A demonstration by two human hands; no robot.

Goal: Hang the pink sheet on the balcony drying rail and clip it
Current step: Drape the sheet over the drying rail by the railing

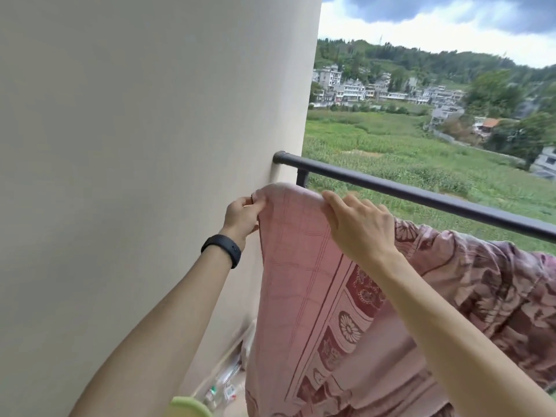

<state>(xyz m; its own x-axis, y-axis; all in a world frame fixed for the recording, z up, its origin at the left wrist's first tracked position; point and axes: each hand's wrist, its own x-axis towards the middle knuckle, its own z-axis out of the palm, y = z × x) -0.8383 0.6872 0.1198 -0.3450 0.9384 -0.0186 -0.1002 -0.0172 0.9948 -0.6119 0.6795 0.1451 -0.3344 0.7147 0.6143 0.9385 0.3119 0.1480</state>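
A person's 2 bare arms reach forward on a balcony, seen from head height. At 9 o'clock, a plain cream wall (135, 145) fills the left half. Near centre, the left hand (243, 216), a black band (222, 249) on its wrist, is closed in a pinch on the left edge of the sheet (301, 266), close to the wall. Just right of it, the right hand (358, 227) lies palm down on the sheet's top fold, fingers curled over it. The pink sheet is draped over something hidden under it, likely a lower rail, and hangs down toward 6 o'clock, bunching away toward 4 o'clock. The dark rail (421, 192) starts at the wall just above the hands and runs right and down toward 3 o'clock; the sheet's top fold runs roughly parallel, just below it. Both hands are at the sheet's wall end, so spreading would probably go rightward, with the right hand nearer. No clip is visible. Fields and houses lie beyond.
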